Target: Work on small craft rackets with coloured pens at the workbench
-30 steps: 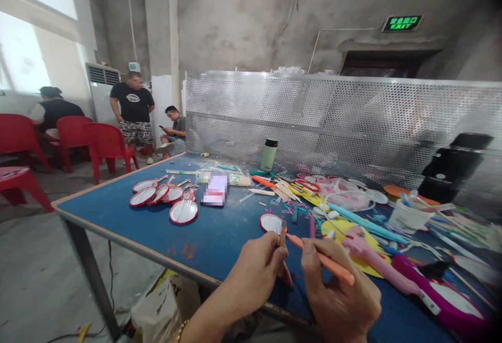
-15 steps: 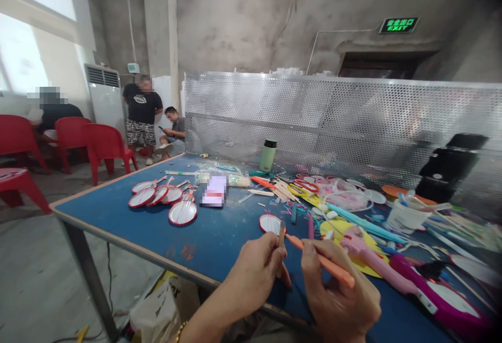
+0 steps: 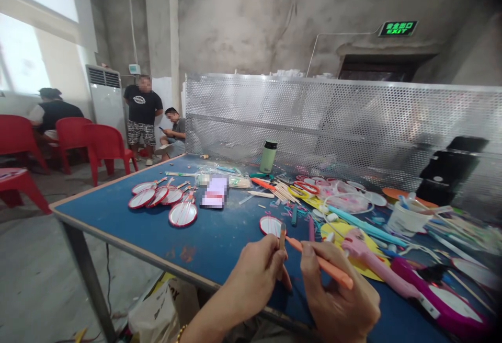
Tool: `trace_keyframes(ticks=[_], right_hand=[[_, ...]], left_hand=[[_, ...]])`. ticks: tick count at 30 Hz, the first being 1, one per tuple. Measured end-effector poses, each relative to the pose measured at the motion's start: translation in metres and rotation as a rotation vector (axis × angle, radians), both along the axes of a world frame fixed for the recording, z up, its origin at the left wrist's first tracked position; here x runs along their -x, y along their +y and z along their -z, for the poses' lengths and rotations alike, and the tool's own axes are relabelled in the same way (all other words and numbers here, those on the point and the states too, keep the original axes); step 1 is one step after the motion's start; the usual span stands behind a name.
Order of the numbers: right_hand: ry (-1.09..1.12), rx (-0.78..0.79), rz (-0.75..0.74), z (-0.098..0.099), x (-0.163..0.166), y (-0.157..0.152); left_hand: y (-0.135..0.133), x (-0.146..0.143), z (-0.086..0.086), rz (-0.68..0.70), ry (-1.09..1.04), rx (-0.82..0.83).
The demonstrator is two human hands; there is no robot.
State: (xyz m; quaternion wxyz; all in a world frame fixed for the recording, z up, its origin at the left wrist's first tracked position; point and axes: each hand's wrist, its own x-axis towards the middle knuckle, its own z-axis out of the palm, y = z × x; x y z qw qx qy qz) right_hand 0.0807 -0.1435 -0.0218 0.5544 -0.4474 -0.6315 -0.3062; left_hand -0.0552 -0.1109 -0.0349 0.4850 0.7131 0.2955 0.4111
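Left hand (image 3: 254, 267): thumb and fingers pinched on a wooden stick (image 3: 282, 234), held upright over the worktop (image 3: 223, 243) near its near edge. Right hand (image 3: 339, 293): fingers closed round an orange pen-like tool (image 3: 336, 271), tip at the stick; contact cannot be told. Red-rimmed disc (image 3: 269, 225) just beyond, partly hidden by left hand and stick. Pink tool (image 3: 378, 267) lies right of the right hand, crowding that side. Phone (image 3: 215, 194) mid-worktop; more discs (image 3: 162, 195) toward the left edge; green bottle (image 3: 268, 157) near the far edge.

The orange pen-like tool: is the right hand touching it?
Touching: the head view shows the right hand gripping the orange pen-like tool, covering part of it.
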Motion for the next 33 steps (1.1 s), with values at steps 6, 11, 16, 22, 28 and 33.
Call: trace_keyframes(ticks=[6, 11, 16, 22, 28, 33], right_hand=[[0.008, -0.013, 0.025, 0.0012, 0.0, 0.0007], [-0.008, 0.013, 0.011, 0.0019, -0.0003, 0.0007], [0.03, -0.009, 0.039, 0.001, 0.001, -0.0013], [-0.002, -0.006, 0.043, 0.0015, 0.0005, 0.001], [-0.013, 0.002, 0.035, 0.0014, -0.0009, 0.0005], [-0.019, 0.002, 0.007, 0.0006, 0.0, 0.0006]], left_hand=[[0.0016, -0.0006, 0.0035, -0.004, -0.018, 0.003], [0.002, -0.0004, 0.0037, -0.009, -0.009, -0.003], [0.0019, -0.0011, 0.0046, 0.0, -0.017, 0.006], [0.0025, -0.0012, 0.0058, -0.008, -0.015, 0.002], [0.0012, -0.0002, 0.0015, -0.007, -0.005, -0.008], [0.0012, -0.0007, 0.0025, -0.012, 0.003, -0.009]])
